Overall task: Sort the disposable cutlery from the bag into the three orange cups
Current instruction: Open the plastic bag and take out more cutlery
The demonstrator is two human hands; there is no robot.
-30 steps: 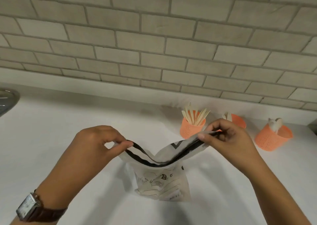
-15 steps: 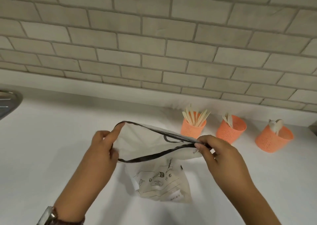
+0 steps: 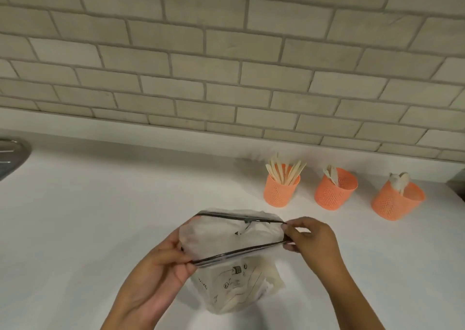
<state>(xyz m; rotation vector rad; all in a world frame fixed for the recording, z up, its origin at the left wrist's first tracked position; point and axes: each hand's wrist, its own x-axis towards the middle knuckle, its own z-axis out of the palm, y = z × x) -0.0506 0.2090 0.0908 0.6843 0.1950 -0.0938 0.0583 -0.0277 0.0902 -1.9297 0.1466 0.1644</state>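
Note:
A translucent zip bag (image 3: 234,236) with a black-edged mouth stands on the white counter, its mouth spread wide. My left hand (image 3: 161,269) pinches the mouth's left end and my right hand (image 3: 309,239) pinches its right end. Pale cutlery shows faintly through the bag's lower part. Behind the bag stand three orange mesh cups in a row: the left cup (image 3: 280,191) holds several knives, the middle cup (image 3: 334,188) holds forks, and the right cup (image 3: 396,201) holds spoons and tilts a little.
The white counter (image 3: 100,216) runs back to a grey brick-tile wall (image 3: 226,65). A metal sink rim (image 3: 12,153) shows at the far left edge. A dark edge sits at the far right.
Both hands have pulled the bag's mouth wider and lowered it toward me. My left hand has turned palm up under the left end.

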